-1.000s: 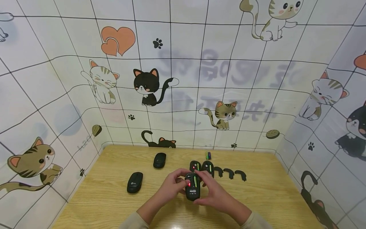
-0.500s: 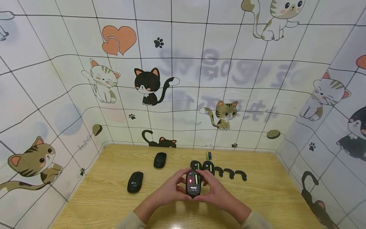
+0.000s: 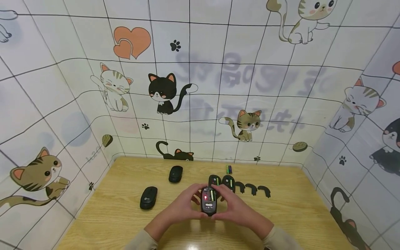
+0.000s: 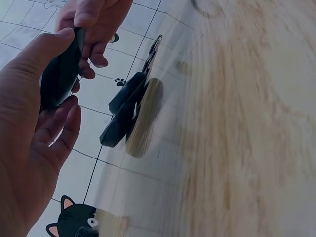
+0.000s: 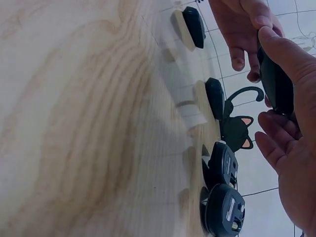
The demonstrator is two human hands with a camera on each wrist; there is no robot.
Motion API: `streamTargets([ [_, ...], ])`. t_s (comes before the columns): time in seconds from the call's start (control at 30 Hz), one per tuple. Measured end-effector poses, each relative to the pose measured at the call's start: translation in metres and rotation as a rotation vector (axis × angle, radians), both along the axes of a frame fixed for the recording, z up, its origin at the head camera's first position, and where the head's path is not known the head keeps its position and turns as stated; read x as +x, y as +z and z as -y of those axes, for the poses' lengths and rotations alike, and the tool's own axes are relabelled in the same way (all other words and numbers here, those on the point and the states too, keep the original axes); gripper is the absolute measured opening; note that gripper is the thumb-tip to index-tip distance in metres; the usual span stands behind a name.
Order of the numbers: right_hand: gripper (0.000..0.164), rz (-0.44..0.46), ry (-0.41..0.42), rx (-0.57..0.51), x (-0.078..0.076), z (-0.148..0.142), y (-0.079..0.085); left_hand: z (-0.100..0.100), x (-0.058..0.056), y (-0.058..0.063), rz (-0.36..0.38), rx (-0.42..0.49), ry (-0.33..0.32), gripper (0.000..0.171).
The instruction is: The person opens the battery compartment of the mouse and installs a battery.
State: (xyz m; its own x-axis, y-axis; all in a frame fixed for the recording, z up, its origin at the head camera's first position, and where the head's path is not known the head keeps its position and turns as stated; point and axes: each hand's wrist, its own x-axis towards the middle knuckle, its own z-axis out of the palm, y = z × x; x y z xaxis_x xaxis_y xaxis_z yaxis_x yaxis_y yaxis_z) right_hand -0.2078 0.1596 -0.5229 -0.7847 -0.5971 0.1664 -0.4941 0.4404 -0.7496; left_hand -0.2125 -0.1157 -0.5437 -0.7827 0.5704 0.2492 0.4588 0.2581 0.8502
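Note:
Between both hands, a black computer mouse (image 3: 208, 205) is held with its underside turned up toward the head camera. A red light glows on that underside, and a battery shows in its uncovered slot. My left hand (image 3: 185, 205) grips the mouse from the left, thumb at the near end and fingers at the far end. From the other side my right hand (image 3: 232, 205) holds it the same way. Both wrist views show the mouse (image 4: 61, 74) clear of the table, thumbs on its near end. Just beyond lie two more upturned mice (image 3: 214, 180), partly hidden by the fingers.
Two black mice rest upright at left, one nearer (image 3: 148, 198) and one farther (image 3: 176, 174). Several curved black covers (image 3: 251, 189) lie in a row at right. Small batteries (image 3: 229, 169) sit toward the back of the wooden table (image 3: 109, 208). Cat-printed walls (image 3: 203, 86) enclose it.
The left thumb has moved off the mouse's underside to its near end. Both hands now hold the mouse by its ends, and its underside faces the head camera more fully.

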Motion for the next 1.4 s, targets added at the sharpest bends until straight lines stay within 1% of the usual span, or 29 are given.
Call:
streamTargets([
  [0.13, 0.099, -0.032, 0.028, 0.007, -0.007, 0.004, 0.001, 0.005, -0.004, 0.001, -0.056, -0.075, 0.027, 0.094],
  [0.23, 0.096, -0.051, 0.042, 0.015, -0.013, 0.007, 0.002, 0.010, -0.007, 0.003, -0.102, -0.147, 0.058, 0.094],
  [0.37, 0.096, -0.071, 0.045, 0.057, -0.021, 0.011, 0.004, 0.014, -0.013, 0.007, -0.155, -0.235, 0.088, 0.094],
  [0.43, 0.096, -0.068, 0.054, 0.070, -0.025, 0.013, 0.005, 0.016, -0.016, 0.009, -0.172, -0.266, 0.097, 0.094],
  [0.63, 0.095, -0.124, 0.068, 0.111, -0.044, 0.019, 0.002, 0.023, -0.030, 0.009, -0.223, -0.312, 0.109, 0.092],
  [0.7, 0.092, -0.131, 0.067, 0.121, -0.049, 0.020, 0.001, 0.024, -0.035, 0.008, -0.219, -0.311, 0.113, 0.092],
  [0.77, 0.091, -0.128, 0.060, 0.132, -0.054, 0.022, -0.001, 0.025, -0.040, 0.006, -0.197, -0.303, 0.117, 0.091],
  [0.9, 0.089, -0.084, 0.046, 0.130, -0.062, 0.024, -0.003, 0.026, -0.048, 0.004, -0.159, -0.286, 0.118, 0.090],
  [1.03, 0.089, -0.051, 0.042, 0.123, -0.070, 0.028, -0.003, 0.028, -0.057, 0.003, -0.139, -0.294, 0.121, 0.091],
  [1.2, 0.088, -0.073, 0.033, 0.151, -0.081, 0.033, -0.005, 0.030, -0.068, 0.003, -0.136, -0.316, 0.123, 0.093],
  [1.4, 0.090, -0.085, 0.017, 0.176, -0.091, 0.037, -0.009, 0.033, -0.077, 0.004, -0.130, -0.326, 0.119, 0.094],
])
